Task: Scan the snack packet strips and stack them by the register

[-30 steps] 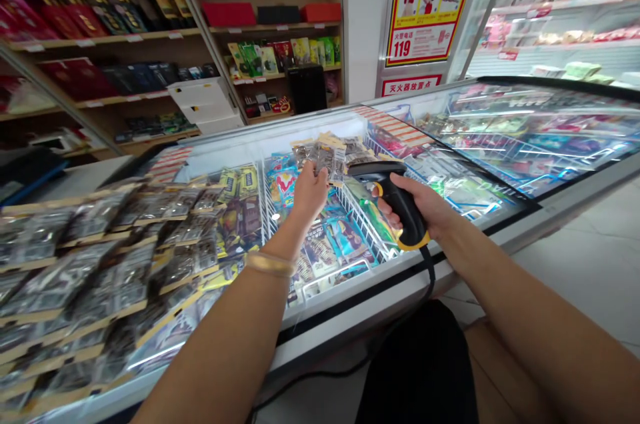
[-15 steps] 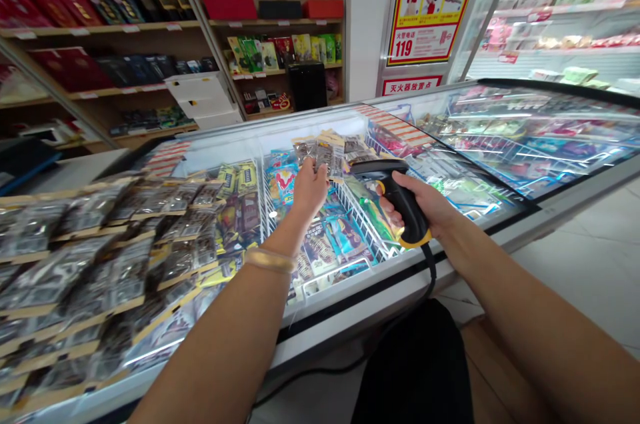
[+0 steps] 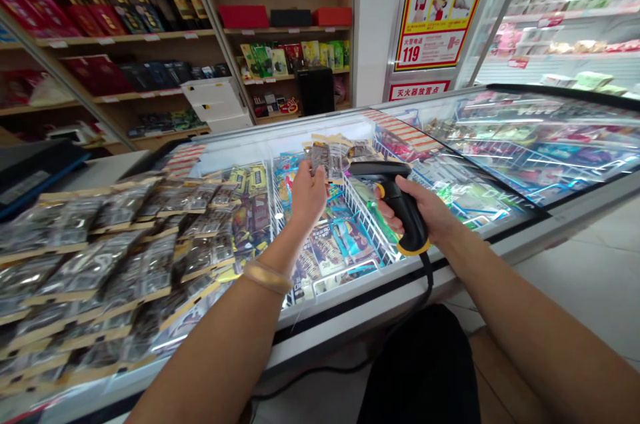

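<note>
My left hand [image 3: 307,196] is closed on the edge of a small brown and clear snack packet [image 3: 326,159], above the glass-topped freezer [image 3: 330,307]. In my right hand [image 3: 434,212] is a black and yellow barcode scanner [image 3: 406,211], gripped by its handle. The scanner's head points left at the packet, a short gap from it. More packets of the same kind lie just behind my left hand. A large overlapping spread of them [image 3: 107,264] covers the left part of the freezer top.
Frozen goods in a white wire basket [image 3: 367,221] show through the glass. The scanner's black cable [image 3: 345,369] hangs down along the freezer front. Shelves with boxes and bottles [image 3: 180,1] stand behind, beside a fire-safety poster [image 3: 435,24]. A dark device [image 3: 37,174] sits at far left.
The whole view has shifted slightly, with the background moving right and down. My left hand still holds the packet and my right hand the scanner, in nearly the same pose.
</note>
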Demonstrator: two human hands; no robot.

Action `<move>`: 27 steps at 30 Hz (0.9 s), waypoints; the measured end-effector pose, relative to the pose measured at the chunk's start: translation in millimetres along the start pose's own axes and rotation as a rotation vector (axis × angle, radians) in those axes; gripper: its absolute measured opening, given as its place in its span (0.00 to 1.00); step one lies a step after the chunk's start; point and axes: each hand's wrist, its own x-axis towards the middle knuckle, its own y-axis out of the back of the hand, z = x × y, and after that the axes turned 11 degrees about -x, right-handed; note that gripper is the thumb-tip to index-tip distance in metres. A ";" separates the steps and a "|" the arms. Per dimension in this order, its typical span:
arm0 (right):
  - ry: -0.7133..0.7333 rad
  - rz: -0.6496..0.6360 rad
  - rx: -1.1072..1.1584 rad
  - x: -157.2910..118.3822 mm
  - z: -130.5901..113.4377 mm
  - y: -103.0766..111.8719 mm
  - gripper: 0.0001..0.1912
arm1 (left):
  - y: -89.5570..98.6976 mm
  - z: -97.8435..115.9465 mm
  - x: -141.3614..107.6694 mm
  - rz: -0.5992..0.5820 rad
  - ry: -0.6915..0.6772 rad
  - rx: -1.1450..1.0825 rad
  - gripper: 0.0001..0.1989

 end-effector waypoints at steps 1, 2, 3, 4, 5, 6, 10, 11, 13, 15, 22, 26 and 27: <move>-0.002 -0.005 -0.002 1.7 1.1 -4.9 0.19 | 6.5 1.8 -3.0 0.009 -0.007 0.018 0.04; -0.004 -0.007 -0.004 3.4 2.4 -10.0 0.19 | 13.4 3.5 -6.3 0.021 -0.012 0.037 0.04; -0.005 -0.010 -0.006 5.1 3.8 -15.3 0.19 | 20.5 5.0 -9.8 0.034 -0.013 0.055 0.04; -0.008 -0.016 -0.007 6.5 5.2 -20.5 0.19 | 27.4 6.2 -13.3 0.044 -0.009 0.071 0.03; -0.015 -0.023 -0.010 7.8 6.6 -25.5 0.20 | 33.6 6.9 -16.7 0.052 -0.005 0.082 0.03; -0.024 -0.031 -0.016 8.9 8.0 -30.1 0.20 | 39.0 7.1 -19.8 0.055 -0.003 0.090 0.03; -0.078 -0.061 -0.044 11.2 12.1 -43.8 0.21 | 50.0 5.2 -26.8 0.075 0.013 0.094 0.04; -0.085 -0.062 -0.048 11.4 12.8 -45.8 0.21 | 50.8 4.7 -27.2 0.075 0.013 0.092 0.04; -0.091 -0.050 -0.052 11.6 13.7 -48.0 0.22 | 51.4 3.9 -27.1 0.066 0.006 0.094 0.04; -0.093 -0.033 -0.060 11.6 14.0 -48.4 0.22 | 51.7 2.5 -26.2 0.060 0.000 0.107 0.04; -0.045 -0.017 -0.037 8.0 11.9 -43.7 0.23 | 50.5 0.7 -25.5 0.053 -0.012 0.192 0.11; 0.053 -0.009 -0.051 14.2 4.0 -58.4 0.19 | 73.8 26.1 -28.7 0.083 -0.145 0.254 0.23; 0.071 -0.025 -0.060 16.9 1.5 -66.6 0.19 | 87.0 35.5 -30.8 0.096 -0.189 0.264 0.25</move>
